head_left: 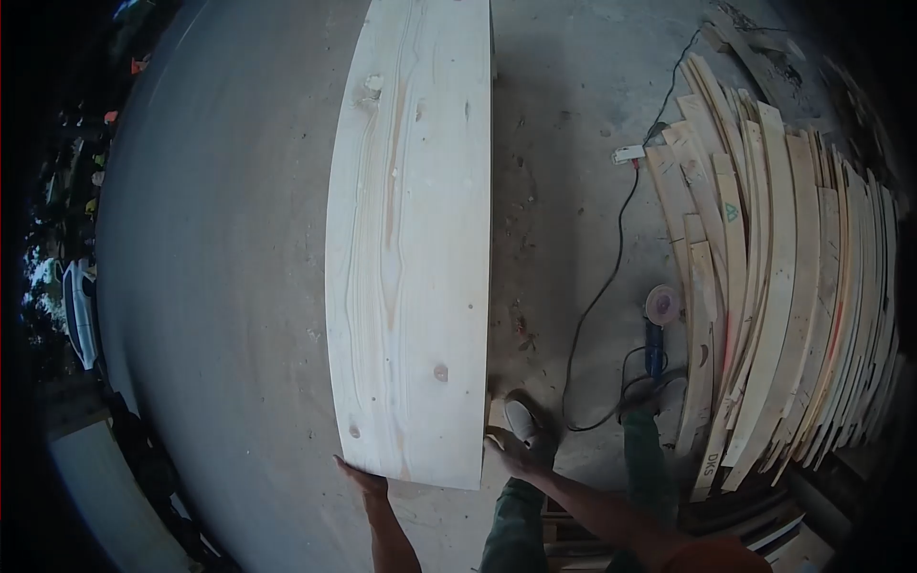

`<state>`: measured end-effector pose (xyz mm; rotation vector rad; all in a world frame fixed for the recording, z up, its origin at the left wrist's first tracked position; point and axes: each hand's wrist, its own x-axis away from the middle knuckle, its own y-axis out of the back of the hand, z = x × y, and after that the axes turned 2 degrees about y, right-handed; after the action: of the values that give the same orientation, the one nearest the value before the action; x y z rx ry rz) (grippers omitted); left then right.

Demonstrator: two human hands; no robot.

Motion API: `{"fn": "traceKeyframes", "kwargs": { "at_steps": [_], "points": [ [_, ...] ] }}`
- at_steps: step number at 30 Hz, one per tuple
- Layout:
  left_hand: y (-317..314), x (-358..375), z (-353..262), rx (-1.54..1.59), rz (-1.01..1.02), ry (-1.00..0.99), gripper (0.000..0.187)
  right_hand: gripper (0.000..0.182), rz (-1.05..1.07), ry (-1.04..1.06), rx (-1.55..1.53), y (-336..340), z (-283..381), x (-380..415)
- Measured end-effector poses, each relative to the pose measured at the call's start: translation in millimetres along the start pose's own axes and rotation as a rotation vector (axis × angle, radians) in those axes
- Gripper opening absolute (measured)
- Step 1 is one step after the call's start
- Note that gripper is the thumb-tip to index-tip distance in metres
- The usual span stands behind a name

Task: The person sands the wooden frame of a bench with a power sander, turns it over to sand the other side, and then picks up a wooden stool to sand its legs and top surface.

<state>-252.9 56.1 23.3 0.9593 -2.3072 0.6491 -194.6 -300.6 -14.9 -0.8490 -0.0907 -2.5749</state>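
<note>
A long, wide pale wooden board (415,248) with knots and grain lines runs from the top of the view down to my hands. My left hand (363,476) is at its lower left corner, thumb side against the edge, part of the fingers hidden under the board. On the lower right edge, my right hand (509,451) grips the board, its fingers bent at the side. Both hands hold the near end of the board.
Stacked wooden planks (774,286) lie on the right. Nearby on the concrete floor (239,286) are a blue angle grinder (654,346), a black cable (621,250) and a white socket block (628,154). My shoe (522,420) stands near the board's end.
</note>
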Motion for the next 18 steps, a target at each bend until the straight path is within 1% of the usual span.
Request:
{"fn": "traceKeyframes", "kwargs": {
  "at_steps": [1, 2, 3, 4, 5, 6, 7, 8, 10, 11, 12, 13, 15, 17, 18],
  "points": [
    [3, -4, -2, -0.053, -0.001, 0.003, 0.086, 0.058, -0.005, 0.017, 0.009, -19, -2, -1],
    [-5, -3, -8, -0.036, 0.014, -0.014, 0.086, 0.061, -0.122, -0.121, -0.342, -41, -19, -8],
    [-19, -1, -12, -0.035, -0.113, 0.044, 0.091, 0.064, -0.228, -0.252, -0.693, -63, -43, -19],
    [-32, -2, -15, -0.027, -0.235, 0.101, 0.095, 0.068, -0.278, -0.249, -0.823, -75, -70, -31],
    [-38, 3, -18, 0.001, -0.219, 0.081, 0.095, 0.073, -0.358, -0.530, -0.392, -69, -57, -27],
    [-38, 10, -19, -0.005, -0.220, 0.067, 0.097, 0.079, -0.380, -0.462, -0.471, -53, -13, -19],
    [-38, 9, -20, -0.005, -0.222, 0.048, 0.100, 0.078, -0.407, -0.542, -0.431, -43, 31, -5],
    [-50, 18, -33, 0.034, -0.212, 0.022, 0.100, 0.078, -0.431, -0.622, -0.394, -27, 107, 12],
    [-93, 74, -86, -0.048, -0.264, 0.052, 0.096, 0.081, -0.480, -0.469, -0.437, -20, 120, 23],
    [-109, 97, -109, -0.011, -0.265, 0.045, 0.096, 0.081, -0.472, -0.448, -0.406, -10, 142, 32],
    [-122, 121, -137, -0.066, -0.198, -0.033, 0.090, 0.081, -0.441, -0.305, -0.515, -4, 186, 46],
    [-140, 129, -169, -0.129, -0.128, -0.119, 0.084, 0.080, -0.403, -0.157, -0.631, 5, 239, 53],
    [-164, 146, -236, -0.398, 0.075, -0.311, 0.071, 0.082, -0.171, 0.009, -0.672, 31, 337, 84],
    [-216, 147, -304, -0.754, 0.153, -0.566, 0.059, 0.082, -0.154, 0.162, -0.735, 57, 419, 86],
    [-237, 135, -317, -0.766, 0.225, -0.655, 0.052, 0.083, -0.202, 0.179, -0.805, 69, 457, 90]
  ]
}}
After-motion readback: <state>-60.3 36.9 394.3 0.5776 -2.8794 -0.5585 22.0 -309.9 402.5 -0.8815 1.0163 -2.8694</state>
